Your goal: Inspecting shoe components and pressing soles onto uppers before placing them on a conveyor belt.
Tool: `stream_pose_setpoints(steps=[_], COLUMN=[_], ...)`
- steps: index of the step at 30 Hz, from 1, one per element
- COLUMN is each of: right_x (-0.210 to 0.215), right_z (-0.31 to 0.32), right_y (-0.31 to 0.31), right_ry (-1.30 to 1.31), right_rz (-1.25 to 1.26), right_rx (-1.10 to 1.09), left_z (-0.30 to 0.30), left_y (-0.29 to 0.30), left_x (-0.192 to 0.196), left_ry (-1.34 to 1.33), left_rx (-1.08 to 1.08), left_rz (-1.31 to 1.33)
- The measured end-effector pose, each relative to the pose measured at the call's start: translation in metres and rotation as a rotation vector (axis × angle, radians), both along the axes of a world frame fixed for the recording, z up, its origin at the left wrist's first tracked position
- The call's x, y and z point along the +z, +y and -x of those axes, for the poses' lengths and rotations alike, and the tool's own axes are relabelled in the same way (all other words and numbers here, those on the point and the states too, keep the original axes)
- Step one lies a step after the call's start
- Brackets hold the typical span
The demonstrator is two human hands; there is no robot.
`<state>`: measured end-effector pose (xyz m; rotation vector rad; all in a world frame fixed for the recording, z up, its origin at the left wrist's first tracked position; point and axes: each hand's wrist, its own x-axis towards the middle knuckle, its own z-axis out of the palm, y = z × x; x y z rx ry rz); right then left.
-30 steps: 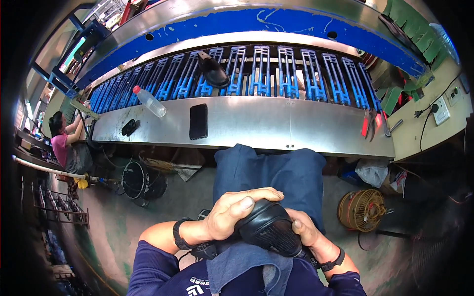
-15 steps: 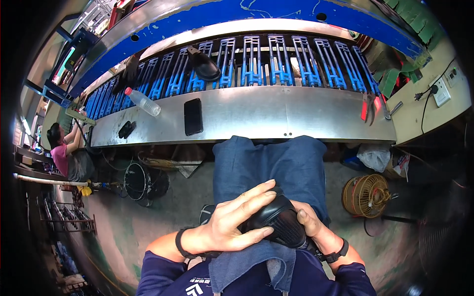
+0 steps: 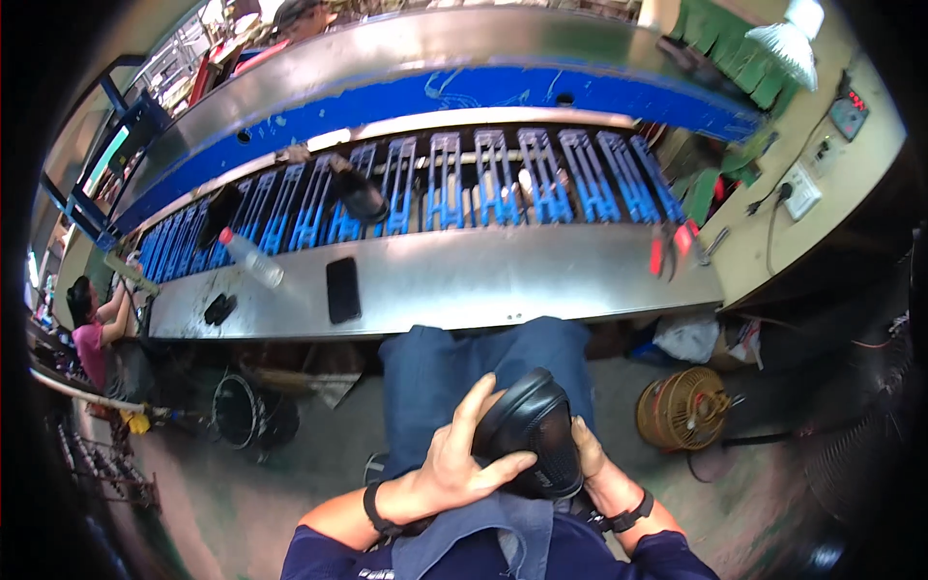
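A black shoe [image 3: 534, 447] with a perforated upper and a thick sole edge is held over my lap, between both hands. My left hand [image 3: 462, 452] is closed round its left side, the thumb lying across the upper and the fingers reaching toward the far end. On the opposite side my right hand [image 3: 594, 469] grips it, thumb upward along the edge; its other fingers are hidden beneath the shoe. Beyond my knees, another black shoe [image 3: 362, 201] rests on the rack of blue conveyor bars [image 3: 447, 184].
On the metal ledge [image 3: 435, 285] lie a phone [image 3: 343, 290], a plastic bottle [image 3: 253, 259], a small black object [image 3: 220, 309] and red-handled pliers [image 3: 663, 253]. A round fan [image 3: 682, 410] stands at right, a bucket [image 3: 235, 411] at left. A person [image 3: 92, 333] sits far left.
My view has tilted up and shifted right, so the bench sits lower and further left. The shoe is turned more upright in my hands, its sole edge showing more.
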<state>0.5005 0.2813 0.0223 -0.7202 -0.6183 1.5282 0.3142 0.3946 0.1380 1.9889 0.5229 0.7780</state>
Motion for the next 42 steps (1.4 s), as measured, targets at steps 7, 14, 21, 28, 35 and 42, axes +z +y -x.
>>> stream_pose_setpoints(steps=[7, 14, 21, 28, 35, 42], right_x=[0.029, 0.04, 0.027, 0.022, 0.012, 0.044], right_z=[0.003, 0.005, 0.002, 0.003, -0.003, -0.001], right_y=[0.0, 0.008, 0.004, 0.009, 0.014, 0.02], right_ry=[0.293, 0.472, 0.612, 0.377, 0.675, 0.53], right_rz=[0.057, 0.106, 0.069, -0.028, -0.093, 0.011], right_rx=[-0.116, -0.082, -0.011, -0.102, -0.061, -0.132], left_z=[-0.021, -0.02, -0.025, -0.026, -0.021, -0.017], left_y=[0.032, 0.051, 0.043, 0.024, 0.031, 0.014], left_x=[0.043, 0.04, 0.057, 0.068, 0.032, 0.033], left_ry=[0.012, 0.054, 0.215, 0.241, 0.215, 0.15], left_rx=[-0.186, -0.279, -0.292, -0.29, -0.346, -0.195], left_rz=[-0.191, -0.138, -0.281, -0.38, -0.178, 0.039])
